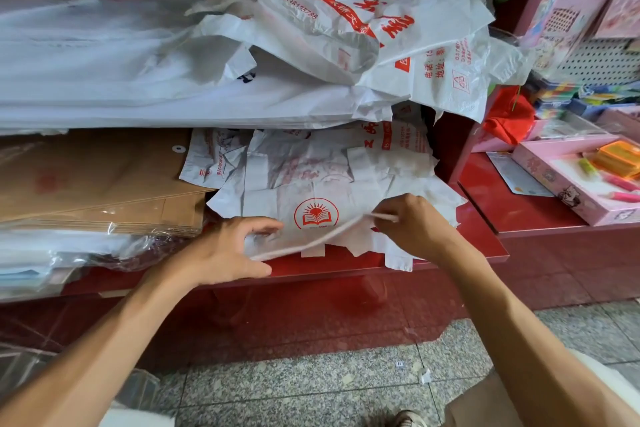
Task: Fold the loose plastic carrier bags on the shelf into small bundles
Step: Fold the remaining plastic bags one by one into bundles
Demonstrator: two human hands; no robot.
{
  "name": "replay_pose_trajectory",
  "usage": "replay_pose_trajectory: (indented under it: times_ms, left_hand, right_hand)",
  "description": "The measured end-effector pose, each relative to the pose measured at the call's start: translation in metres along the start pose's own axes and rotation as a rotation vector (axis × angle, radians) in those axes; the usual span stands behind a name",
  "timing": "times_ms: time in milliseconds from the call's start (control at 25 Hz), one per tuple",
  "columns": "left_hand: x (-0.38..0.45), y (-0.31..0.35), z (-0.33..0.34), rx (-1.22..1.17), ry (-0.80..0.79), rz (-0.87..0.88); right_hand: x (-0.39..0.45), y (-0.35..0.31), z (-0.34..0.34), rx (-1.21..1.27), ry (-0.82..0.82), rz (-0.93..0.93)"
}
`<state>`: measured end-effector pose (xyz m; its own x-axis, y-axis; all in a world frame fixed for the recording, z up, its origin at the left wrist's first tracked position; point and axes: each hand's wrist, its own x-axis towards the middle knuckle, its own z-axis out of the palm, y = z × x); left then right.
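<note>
— Folding begins at the lower red shelf [346,262], seen from the head camera: what do the hands show?

— The two hands work apart. The right hand [412,222], at five o'clock of centre, pinches a thin twisted strip, seemingly a handle, of the white carrier bag [311,191]; the left hand [225,250], at seven o'clock, spreads over the bag's near edge, thumb and fingers curved around the strip's other end.

— And the bag?

— It lies flat on the shelf, its book-and-sun logo [316,213] facing up, more loose bags [363,28] heaped at twelve o'clock.

— What makes this fold go well?

— Likely keeping the strip taut, pressing the air out, and creasing squarely against the shelf so the slippery film doesn't spring open.
</note>
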<state>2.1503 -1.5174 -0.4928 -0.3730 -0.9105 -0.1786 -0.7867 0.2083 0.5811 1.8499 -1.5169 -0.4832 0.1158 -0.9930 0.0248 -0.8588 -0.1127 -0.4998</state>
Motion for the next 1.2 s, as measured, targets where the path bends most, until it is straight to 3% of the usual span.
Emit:
replay_pose_trajectory:
  times_ms: [160, 240, 360, 560, 640, 800, 920, 1000, 1080, 1200]
  left_hand:
    - [0.008, 0.0, 0.004, -0.136, 0.294, -0.161]
    - [0.012, -0.001, 0.004, -0.306, 0.38, -0.247]
    - [0.012, -0.003, 0.005, -0.54, 0.413, -0.317]
    - [0.015, 0.001, 0.005, -0.549, 0.477, -0.284]
    - [0.017, -0.004, 0.002, -0.482, 0.47, -0.316]
    - [0.015, -0.014, 0.005, -0.225, 0.325, -0.413]
    - [0.013, -0.009, 0.011, 0.171, 0.392, -0.332]
    - [0.013, 0.0, 0.016, 0.384, 0.456, -0.043]
    - [0.017, 0.013, 0.026, 0.339, 0.321, 0.155]
    - [0.026, 0.019, 0.035, 0.193, 0.094, 0.167]
  right_hand:
    - [0.001, -0.001, -0.004, 0.464, 0.113, 0.105]
    - [0.005, 0.002, 0.005, 0.567, 0.145, 0.189]
    - [0.01, 0.007, 0.017, 0.444, 0.117, 0.311]
    - [0.013, 0.011, 0.018, 0.341, 0.088, 0.345]
    - [0.015, 0.013, 0.019, 0.326, 0.102, 0.352]
    - [0.014, 0.019, 0.025, 0.067, 0.075, 0.354]
    - [0.008, 0.01, 0.03, -0.159, 0.336, 0.206]
    - [0.005, -0.003, 0.04, -0.236, 0.413, -0.031]
    - [0.003, -0.019, 0.057, -0.22, 0.232, -0.272]
    - [0.0, -0.025, 0.076, -0.238, -0.066, -0.338]
